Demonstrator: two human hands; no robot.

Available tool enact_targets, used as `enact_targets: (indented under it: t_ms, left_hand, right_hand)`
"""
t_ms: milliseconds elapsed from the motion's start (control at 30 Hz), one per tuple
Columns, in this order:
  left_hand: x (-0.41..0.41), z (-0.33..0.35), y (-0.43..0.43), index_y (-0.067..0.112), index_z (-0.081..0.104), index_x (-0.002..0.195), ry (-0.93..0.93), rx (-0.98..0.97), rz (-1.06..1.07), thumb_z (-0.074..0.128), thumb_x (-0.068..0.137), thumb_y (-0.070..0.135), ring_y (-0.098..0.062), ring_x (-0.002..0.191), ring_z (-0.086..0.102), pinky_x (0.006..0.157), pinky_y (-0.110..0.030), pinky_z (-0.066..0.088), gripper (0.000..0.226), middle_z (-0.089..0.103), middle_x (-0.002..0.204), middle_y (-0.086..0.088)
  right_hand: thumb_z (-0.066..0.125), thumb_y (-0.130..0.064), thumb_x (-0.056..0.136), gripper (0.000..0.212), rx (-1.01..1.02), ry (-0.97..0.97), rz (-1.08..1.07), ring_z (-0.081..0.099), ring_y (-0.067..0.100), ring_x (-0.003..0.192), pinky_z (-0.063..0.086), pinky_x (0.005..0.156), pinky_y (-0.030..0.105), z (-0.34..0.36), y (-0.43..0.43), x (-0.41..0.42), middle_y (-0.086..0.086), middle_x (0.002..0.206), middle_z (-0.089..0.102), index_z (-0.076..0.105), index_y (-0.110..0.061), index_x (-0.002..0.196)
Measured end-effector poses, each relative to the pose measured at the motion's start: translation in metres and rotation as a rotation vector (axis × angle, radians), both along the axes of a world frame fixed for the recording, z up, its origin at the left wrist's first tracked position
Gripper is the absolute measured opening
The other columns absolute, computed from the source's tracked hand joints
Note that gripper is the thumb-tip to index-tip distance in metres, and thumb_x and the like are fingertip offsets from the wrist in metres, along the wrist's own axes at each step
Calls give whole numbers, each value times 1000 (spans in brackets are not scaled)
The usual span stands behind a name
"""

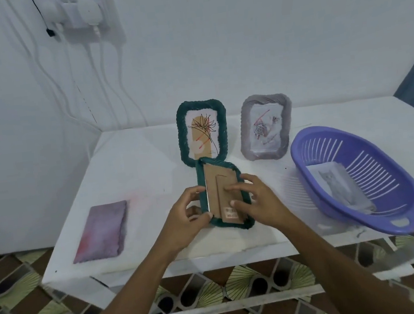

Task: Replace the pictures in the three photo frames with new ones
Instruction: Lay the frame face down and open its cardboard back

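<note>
A dark green woven frame (248, 219) lies face down near the table's front, its brown cardboard back (212, 182) upward. My left hand (189, 215) grips its left edge. My right hand (255, 203) presses fingertips on the cardboard back and holds the right edge. Behind it a second green frame (184, 133) stands upright with a flower drawing. A grey frame (245, 126) with a rose picture stands to the right. A purple-pink picture (101, 231) lies flat at the left. A cat picture (338, 185) lies in the purple basket (387, 159).
The white table (134, 165) stands against a white wall. The purple basket sits at the right front corner, overhanging the edge. White cables (70, 95) hang from a wall socket at the upper left. Patterned floor shows below the table.
</note>
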State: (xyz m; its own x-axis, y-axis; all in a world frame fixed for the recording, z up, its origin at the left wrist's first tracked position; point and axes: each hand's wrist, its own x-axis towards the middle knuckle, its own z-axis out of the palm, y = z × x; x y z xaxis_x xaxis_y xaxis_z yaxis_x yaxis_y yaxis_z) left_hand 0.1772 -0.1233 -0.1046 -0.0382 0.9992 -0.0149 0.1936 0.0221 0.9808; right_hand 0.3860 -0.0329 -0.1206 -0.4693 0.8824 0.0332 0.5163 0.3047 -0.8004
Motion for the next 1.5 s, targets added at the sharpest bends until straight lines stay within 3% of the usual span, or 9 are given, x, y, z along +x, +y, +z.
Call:
enact_targets:
  t_ms: [167, 367, 533, 633, 733, 833, 1067, 1167, 1500]
  left_hand:
    - [-14, -23, -4, 42, 37, 135, 617, 78, -58, 57, 78, 53, -4, 112, 45, 98, -37, 37, 61, 50, 127, 20]
    - [-18, -45, -18, 32, 32, 144, 824, 157, -62, 40, 80, 62, -10, 124, 35, 106, -38, 30, 71, 43, 138, 8]
    - [-22, -36, -2, 32, 34, 143, 715, 108, -10, 49, 82, 57, -5, 126, 31, 108, -31, 23, 67, 36, 139, 12]
    - [-25, -28, 34, 31, 40, 138, 557, 44, 81, 59, 87, 41, -9, 124, 39, 110, -41, 30, 55, 43, 137, 9]
    - [-23, -28, 69, 27, 46, 134, 516, 9, 153, 64, 87, 31, -13, 116, 48, 106, -48, 37, 50, 54, 128, 6]
    - [-19, -33, 93, 26, 52, 127, 531, 49, 165, 66, 86, 29, -15, 106, 53, 101, -49, 41, 43, 62, 109, 11]
    - [-17, -43, 107, 26, 61, 115, 477, 104, 250, 73, 82, 22, -9, 83, 61, 86, -34, 53, 35, 67, 91, 10]
    - [-17, -46, 110, 30, 61, 110, 451, 98, 288, 74, 80, 22, -6, 80, 62, 81, -35, 54, 34, 66, 83, 15]
    - [-14, -45, 111, 33, 58, 113, 460, 85, 315, 72, 82, 25, -3, 79, 61, 80, -36, 54, 35, 67, 83, 17]
  right_hand:
    - [67, -42, 85, 32, 152, -145, -41, 35, 16, 129, 29, 106, 40, -13, -12, 0, -7, 147, 30, 59, -52, 115]
    - [49, -58, 87, 38, 287, -240, -104, 29, 15, 136, 20, 101, 31, -35, -35, 3, -3, 151, 31, 57, -48, 122]
    - [56, -44, 92, 29, 251, -112, -180, 42, 10, 125, 28, 104, 38, -31, -18, 5, -6, 147, 34, 59, -37, 120]
    - [61, -29, 91, 30, 222, -11, -225, 49, 12, 119, 39, 106, 45, -28, 14, 3, -6, 134, 51, 62, -29, 120]
    - [65, -18, 89, 33, 169, 19, -230, 54, 9, 103, 46, 97, 34, -22, 41, -3, -9, 121, 61, 63, -25, 121]
    - [66, -19, 88, 33, 146, -37, -234, 55, 7, 94, 42, 86, 23, -20, 58, -10, -7, 112, 68, 63, -27, 120]
    - [70, -24, 85, 26, 136, 13, -338, 60, 7, 91, 47, 83, 26, -27, 65, -17, -13, 95, 71, 65, -33, 109]
    - [72, -27, 82, 24, 138, 26, -372, 61, 8, 91, 49, 80, 29, -28, 66, -20, -15, 89, 71, 64, -36, 102]
    - [72, -31, 80, 23, 114, 25, -409, 63, 5, 84, 52, 75, 30, -27, 66, -23, -15, 86, 71, 64, -35, 101]
